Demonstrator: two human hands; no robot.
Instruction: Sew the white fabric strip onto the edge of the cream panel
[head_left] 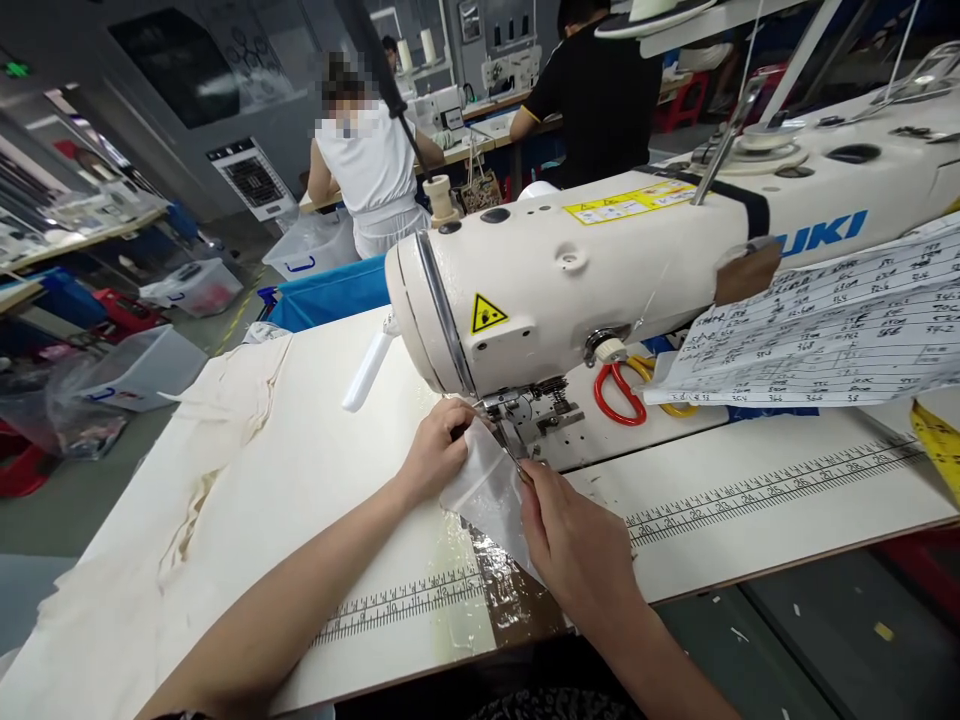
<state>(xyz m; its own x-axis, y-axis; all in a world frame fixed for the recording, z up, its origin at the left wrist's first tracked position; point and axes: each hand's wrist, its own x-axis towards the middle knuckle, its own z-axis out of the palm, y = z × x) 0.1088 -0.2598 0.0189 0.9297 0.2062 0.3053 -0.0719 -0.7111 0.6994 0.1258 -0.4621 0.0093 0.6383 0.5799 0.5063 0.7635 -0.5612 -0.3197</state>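
A white sewing machine [555, 290] lies across the table. Under its needle area, a small piece of thin white fabric [491, 490] hangs toward the table's front edge. My left hand [440, 447] pinches the fabric's upper left edge beside the presser foot. On the other side, my right hand [574, 530] is closed on a thin metal tool [516, 463], perhaps tweezers, whose tip points at the fabric near the needle. The exact tip contact is too small to tell.
Cream fabric pieces [217, 410] lie on the table's left. Red-handled scissors [621, 395] and a written paper sheet [817, 320] are at right, near a yellow measuring tape [934, 445]. Two people sit beyond the machine; plastic bins [142, 365] stand on the floor.
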